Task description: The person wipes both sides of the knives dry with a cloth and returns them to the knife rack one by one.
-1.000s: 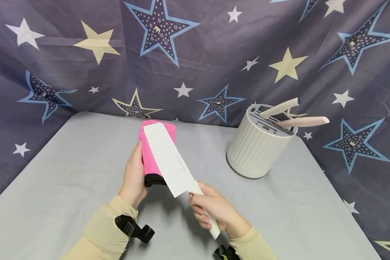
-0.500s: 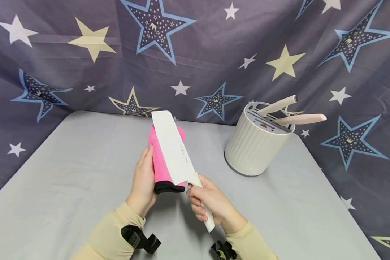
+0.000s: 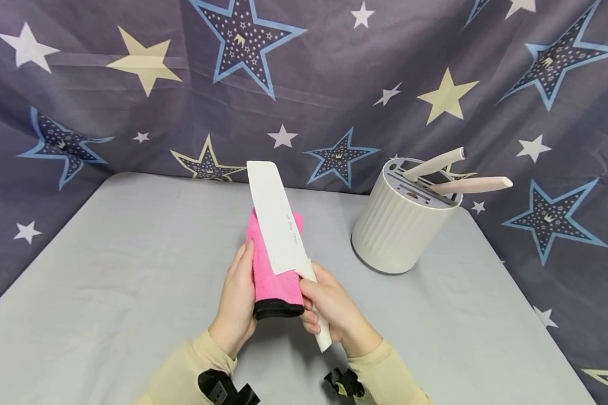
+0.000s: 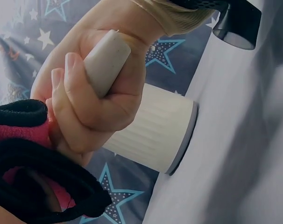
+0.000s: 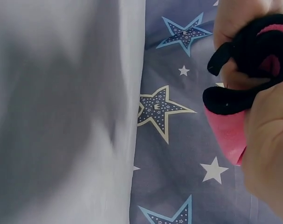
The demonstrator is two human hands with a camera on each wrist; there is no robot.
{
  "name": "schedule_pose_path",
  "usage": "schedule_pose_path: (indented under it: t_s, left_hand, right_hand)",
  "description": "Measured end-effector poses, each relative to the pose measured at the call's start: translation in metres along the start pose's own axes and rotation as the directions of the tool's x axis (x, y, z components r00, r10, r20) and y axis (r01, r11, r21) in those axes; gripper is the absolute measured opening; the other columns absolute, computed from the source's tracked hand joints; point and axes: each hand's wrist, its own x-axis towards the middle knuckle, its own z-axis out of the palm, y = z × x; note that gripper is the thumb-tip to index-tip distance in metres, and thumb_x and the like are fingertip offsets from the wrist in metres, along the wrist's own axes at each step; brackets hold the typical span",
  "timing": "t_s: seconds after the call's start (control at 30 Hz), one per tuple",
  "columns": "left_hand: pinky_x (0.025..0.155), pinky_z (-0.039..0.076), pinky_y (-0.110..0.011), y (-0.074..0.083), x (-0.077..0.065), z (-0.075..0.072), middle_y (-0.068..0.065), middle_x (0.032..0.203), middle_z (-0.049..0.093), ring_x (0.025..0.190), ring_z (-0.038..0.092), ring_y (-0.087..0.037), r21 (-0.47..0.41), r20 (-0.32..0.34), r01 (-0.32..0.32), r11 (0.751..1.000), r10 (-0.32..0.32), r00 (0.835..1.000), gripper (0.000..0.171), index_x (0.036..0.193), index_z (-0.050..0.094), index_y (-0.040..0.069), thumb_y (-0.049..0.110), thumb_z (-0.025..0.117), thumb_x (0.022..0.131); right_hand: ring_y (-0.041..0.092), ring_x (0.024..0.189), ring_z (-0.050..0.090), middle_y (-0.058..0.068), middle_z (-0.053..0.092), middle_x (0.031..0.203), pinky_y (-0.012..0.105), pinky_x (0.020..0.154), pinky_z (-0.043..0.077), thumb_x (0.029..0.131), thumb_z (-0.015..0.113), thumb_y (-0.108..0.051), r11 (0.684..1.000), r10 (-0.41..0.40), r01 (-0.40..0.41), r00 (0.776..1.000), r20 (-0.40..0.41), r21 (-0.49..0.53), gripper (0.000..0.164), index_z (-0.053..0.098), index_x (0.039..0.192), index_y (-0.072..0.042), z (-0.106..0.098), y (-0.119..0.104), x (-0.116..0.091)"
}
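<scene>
My left hand grips a folded pink cloth with a black edge, held up above the table. My right hand holds a white kitchen cleaver by its pale handle, blade pointing up and away. The broad blade lies across the front of the cloth, its tip reaching past the cloth's top. Small writing runs along the blade. In the left wrist view, curled fingers wrap the handle's butt end, and the black edge of the cloth forms open loops. The left palm is hidden behind the cloth.
At the back right of the grey-covered table stands a ribbed cream knife block. Two handles, one cream and one pinkish, stick out of its slotted top. A star-patterned curtain hangs behind the table.
Both hands have come nearer to the person. The cloth has shifted right and down, while the blade has turned more upright and moved higher across the cloth.
</scene>
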Motion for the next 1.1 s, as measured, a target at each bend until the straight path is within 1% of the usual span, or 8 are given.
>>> schedule_pose_path:
  t_s: [0.17,0.43,0.63,0.77,0.87,0.97,1.1]
  left_hand:
    - [0.101,0.038,-0.021,-0.003,-0.002,0.001,-0.001,0.124,0.05,0.122,0.041,-0.012,-0.009,-0.015,0.006,1.0,-0.006,1.0,0.052,0.146,0.04,0.015,0.047,0.029,0.107]
    - [0.102,0.037,-0.023,-0.006,-0.001,0.002,0.0,0.123,0.049,0.124,0.039,-0.012,-0.039,-0.032,0.004,0.999,-0.005,0.999,0.052,0.146,0.04,0.017,0.048,0.03,0.106]
    - [0.105,0.035,-0.025,-0.008,0.0,0.002,-0.001,0.126,0.049,0.126,0.039,-0.013,-0.037,-0.04,0.005,0.999,-0.007,0.999,0.052,0.146,0.041,0.016,0.048,0.031,0.106]
    - [0.112,0.029,-0.03,-0.01,0.001,0.002,-0.003,0.136,0.046,0.132,0.035,-0.012,-0.04,-0.05,0.021,0.999,-0.023,0.999,0.053,0.149,0.04,0.015,0.047,0.032,0.106]
    - [0.115,0.025,-0.033,-0.011,0.001,0.001,-0.004,0.143,0.042,0.135,0.032,-0.011,-0.046,-0.054,0.04,0.998,-0.043,0.998,0.054,0.15,0.038,0.016,0.046,0.033,0.106]
    - [0.113,0.027,-0.032,-0.011,0.001,0.001,-0.004,0.142,0.043,0.133,0.034,-0.012,-0.056,-0.051,0.053,0.997,-0.056,0.997,0.053,0.149,0.04,0.016,0.047,0.034,0.106]
    - [0.108,0.033,-0.027,-0.011,0.002,-0.001,-0.001,0.137,0.045,0.127,0.038,-0.011,-0.067,-0.042,0.063,0.996,-0.066,0.997,0.052,0.148,0.041,0.018,0.048,0.033,0.106]
  right_hand:
    - [0.002,0.036,0.03,-0.005,0.031,0.055,0.019,0.033,0.026,0.088,0.034,0.002,1.0,-0.005,0.005,1.0,-0.001,0.018,0.02,0.038,0.106,-0.008,0.0,-0.001,0.0]
    - [0.003,0.037,0.029,-0.005,0.031,0.056,0.019,0.033,0.026,0.088,0.035,0.001,1.0,-0.005,0.005,1.0,-0.002,-0.006,0.02,0.038,0.106,-0.008,-0.001,-0.002,0.0]
    - [0.003,0.036,0.032,-0.005,0.032,0.055,0.02,0.033,0.03,0.089,0.037,0.0,1.0,0.003,-0.003,1.0,0.001,-0.031,0.018,0.038,0.105,-0.008,-0.003,-0.002,-0.001]
    - [0.004,0.036,0.034,-0.004,0.033,0.056,0.021,0.034,0.032,0.089,0.038,-0.001,0.997,0.012,-0.011,1.0,0.003,-0.072,0.021,0.038,0.109,-0.008,-0.007,-0.003,-0.001]
    - [0.005,0.036,0.035,-0.003,0.034,0.057,0.022,0.034,0.033,0.089,0.038,-0.001,0.992,0.01,-0.009,1.0,0.007,-0.123,0.024,0.039,0.112,-0.007,-0.011,-0.004,-0.002]
    - [0.007,0.036,0.037,-0.003,0.035,0.057,0.023,0.034,0.034,0.089,0.039,-0.001,0.986,0.004,-0.002,1.0,0.014,-0.167,0.024,0.04,0.112,-0.006,-0.013,-0.005,-0.002]
    - [0.008,0.036,0.038,-0.002,0.035,0.056,0.024,0.034,0.035,0.088,0.04,-0.001,0.975,-0.004,0.008,1.0,0.018,-0.222,0.022,0.04,0.109,-0.005,-0.016,-0.005,-0.002]
